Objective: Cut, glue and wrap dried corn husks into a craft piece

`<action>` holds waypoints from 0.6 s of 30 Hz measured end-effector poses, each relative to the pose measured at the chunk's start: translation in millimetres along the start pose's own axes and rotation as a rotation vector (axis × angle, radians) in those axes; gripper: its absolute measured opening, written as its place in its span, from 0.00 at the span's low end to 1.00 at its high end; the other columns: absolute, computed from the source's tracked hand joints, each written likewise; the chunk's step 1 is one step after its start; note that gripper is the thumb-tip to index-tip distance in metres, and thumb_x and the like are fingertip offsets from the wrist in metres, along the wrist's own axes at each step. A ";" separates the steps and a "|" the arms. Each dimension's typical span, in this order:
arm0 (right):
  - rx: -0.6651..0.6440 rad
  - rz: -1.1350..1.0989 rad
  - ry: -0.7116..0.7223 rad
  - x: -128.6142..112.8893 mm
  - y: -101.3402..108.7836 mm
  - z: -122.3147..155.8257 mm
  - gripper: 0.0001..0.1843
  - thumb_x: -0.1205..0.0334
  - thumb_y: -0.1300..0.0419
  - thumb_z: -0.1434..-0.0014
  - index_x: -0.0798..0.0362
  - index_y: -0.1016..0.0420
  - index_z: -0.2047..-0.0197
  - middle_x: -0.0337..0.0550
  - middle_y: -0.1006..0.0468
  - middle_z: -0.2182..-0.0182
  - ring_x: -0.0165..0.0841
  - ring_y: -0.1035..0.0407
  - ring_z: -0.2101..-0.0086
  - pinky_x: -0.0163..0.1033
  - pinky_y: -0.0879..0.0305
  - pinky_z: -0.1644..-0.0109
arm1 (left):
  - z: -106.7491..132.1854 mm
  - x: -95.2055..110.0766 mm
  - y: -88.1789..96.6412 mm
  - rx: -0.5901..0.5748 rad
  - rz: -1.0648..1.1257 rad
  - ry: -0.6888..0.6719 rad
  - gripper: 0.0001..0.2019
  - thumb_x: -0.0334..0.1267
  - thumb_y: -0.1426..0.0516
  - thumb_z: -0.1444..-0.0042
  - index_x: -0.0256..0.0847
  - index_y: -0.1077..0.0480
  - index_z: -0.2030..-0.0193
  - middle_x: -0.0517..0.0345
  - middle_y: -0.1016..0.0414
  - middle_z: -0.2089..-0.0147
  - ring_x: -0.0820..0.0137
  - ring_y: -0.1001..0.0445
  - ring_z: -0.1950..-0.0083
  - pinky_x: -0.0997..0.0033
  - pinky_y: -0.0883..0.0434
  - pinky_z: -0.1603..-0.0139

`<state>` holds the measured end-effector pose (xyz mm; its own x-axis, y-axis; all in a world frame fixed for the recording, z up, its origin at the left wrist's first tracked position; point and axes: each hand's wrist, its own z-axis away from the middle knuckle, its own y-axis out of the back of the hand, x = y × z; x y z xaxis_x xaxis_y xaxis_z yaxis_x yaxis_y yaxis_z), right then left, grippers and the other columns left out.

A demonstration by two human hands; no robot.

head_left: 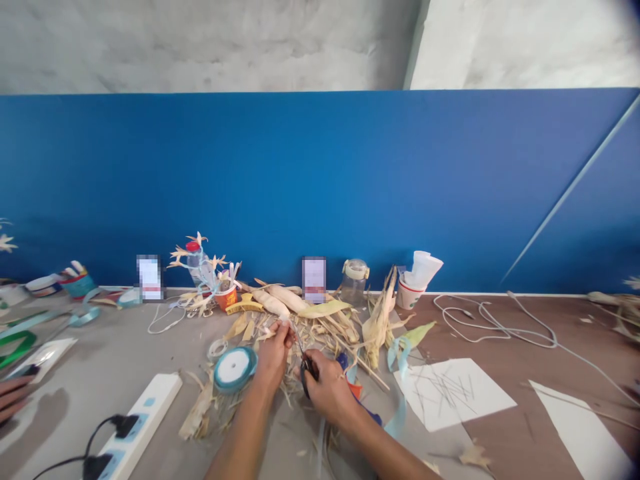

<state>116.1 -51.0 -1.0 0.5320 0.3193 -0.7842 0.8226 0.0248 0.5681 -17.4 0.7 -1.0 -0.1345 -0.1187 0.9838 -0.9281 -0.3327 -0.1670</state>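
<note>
On the near left, another person's hand [13, 400] is showing at the edge of view. To its right, a white power strip [163, 392] with black plugs is lying slantwise on the grey tabletop [125, 340]. Next, a teal ribbon spool [235, 369] with a white centre is lying flat, just left of the person's own left hand [275, 351]. In the middle of the scene, that hand's fingertips are pinching a small pale piece [285, 321], too small to make out fully, with dry husks [273, 301] lying beyond it. Just right of it, a pair of scissors [306, 375] is showing black looped handles and slim metal blades. The blades are pointing away from the person, far and slightly left, towards the pinched piece; their long axis is running from near right to far left. The right hand [327, 387] is closing around the handles; whether the blades are parting, I cannot tell. Farther right, a white sheet [435, 417] is lying under thin, dark, crisscrossing strands [453, 389].
</note>
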 end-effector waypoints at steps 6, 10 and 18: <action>-0.013 -0.007 -0.007 -2.5 1.4 0.6 0.14 0.66 0.45 0.45 0.56 0.25 0.56 0.45 0.20 0.69 0.34 0.28 0.71 0.34 0.35 0.65 | 0.6 6.7 0.7 -0.089 -0.063 -0.035 0.20 0.57 0.42 0.50 0.42 0.34 0.77 0.62 0.35 0.81 0.71 0.37 0.78 0.70 0.39 0.73; -0.019 -0.008 -0.012 -4.0 2.4 0.7 0.14 0.66 0.45 0.46 0.56 0.24 0.56 0.45 0.20 0.70 0.34 0.28 0.71 0.35 0.35 0.65 | 2.1 13.2 -0.2 -0.091 -0.123 -0.048 0.22 0.59 0.44 0.50 0.43 0.36 0.79 0.63 0.37 0.82 0.72 0.40 0.79 0.70 0.41 0.74; -0.036 0.010 0.008 -1.6 1.9 1.7 0.16 0.64 0.45 0.45 0.57 0.25 0.54 0.47 0.19 0.68 0.36 0.27 0.69 0.36 0.34 0.63 | 0.5 20.9 3.8 -0.131 -0.237 -0.087 0.22 0.58 0.47 0.46 0.44 0.38 0.81 0.64 0.40 0.83 0.72 0.40 0.79 0.71 0.43 0.73</action>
<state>117.3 -53.1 0.9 0.5384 0.3276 -0.7764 0.8094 0.0553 0.5846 -23.6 -3.5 18.9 0.1162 -0.1335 0.9842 -0.9680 -0.2373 0.0821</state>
